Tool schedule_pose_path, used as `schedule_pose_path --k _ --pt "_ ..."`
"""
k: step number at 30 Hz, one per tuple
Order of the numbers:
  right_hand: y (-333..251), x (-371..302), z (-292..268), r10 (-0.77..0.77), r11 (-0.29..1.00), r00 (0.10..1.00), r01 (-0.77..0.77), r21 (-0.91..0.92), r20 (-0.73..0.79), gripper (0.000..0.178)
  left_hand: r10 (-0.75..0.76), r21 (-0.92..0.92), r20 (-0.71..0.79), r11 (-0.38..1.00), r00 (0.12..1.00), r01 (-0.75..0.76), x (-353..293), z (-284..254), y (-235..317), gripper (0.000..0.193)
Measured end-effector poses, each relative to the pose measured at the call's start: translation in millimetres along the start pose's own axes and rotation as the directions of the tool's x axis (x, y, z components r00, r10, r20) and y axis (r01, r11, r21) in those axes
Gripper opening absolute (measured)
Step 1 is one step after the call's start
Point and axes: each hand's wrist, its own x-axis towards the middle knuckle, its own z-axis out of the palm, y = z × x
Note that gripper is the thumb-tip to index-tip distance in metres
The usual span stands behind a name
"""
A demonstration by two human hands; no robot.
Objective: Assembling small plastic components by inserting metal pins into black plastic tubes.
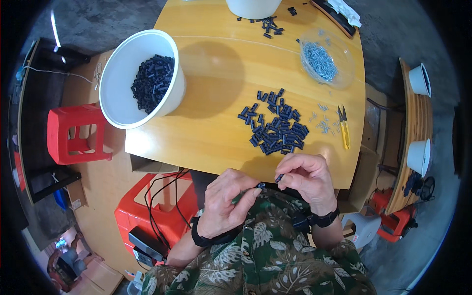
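Observation:
Just off the table's near edge, my left hand (223, 201) pinches a small black plastic part (261, 185) between thumb and fingertips. Close beside it, my right hand (309, 183) has its thumb and fingers closed on another small dark piece (279, 178), whose kind is too small to tell. The two pieces are a little apart. Beyond my hands lies a loose pile of short black plastic parts (280, 129). To the pile's right are scattered small silvery screws (324, 126) and a pair of yellow-handled snips (345, 135).
A white bucket (180, 91) partly filled with black parts stands at the table's left edge. Far right sits a clear bowl (345, 64) of silvery screws. Another white bucket (253, 7) is at the back. Red stools (130, 209) and cables stand left below the table (206, 142).

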Motion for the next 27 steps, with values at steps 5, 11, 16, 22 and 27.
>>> schedule_pose_path --k 5,11,16,22,27 --pt "-1.2 -10.1 2.5 0.043 0.994 0.997 -0.049 0.099 0.064 0.016 0.025 -0.016 0.042 1.000 0.999 -0.024 -4.1 -1.2 3.7 0.017" --pt "-3.4 -18.3 10.1 0.044 0.995 0.996 -0.050 0.086 0.075 0.015 0.074 -0.013 0.021 0.997 0.997 -0.073 -6.0 0.5 8.1 0.022" --pt "-5.2 -19.9 13.8 0.009 0.997 0.999 -0.012 0.074 0.046 0.015 0.100 0.018 0.017 0.995 0.995 -0.100 -7.3 0.1 10.3 0.022" --pt "-4.6 -19.4 13.9 -0.001 1.000 0.999 -0.001 0.032 0.054 0.013 0.113 0.079 0.027 0.990 0.993 -0.115 -7.9 0.4 11.7 0.023" --pt "-6.7 -19.5 12.3 0.014 0.999 0.998 -0.012 -0.033 0.062 0.013 0.148 0.124 0.033 0.981 0.988 -0.151 -7.1 1.1 13.4 0.027"
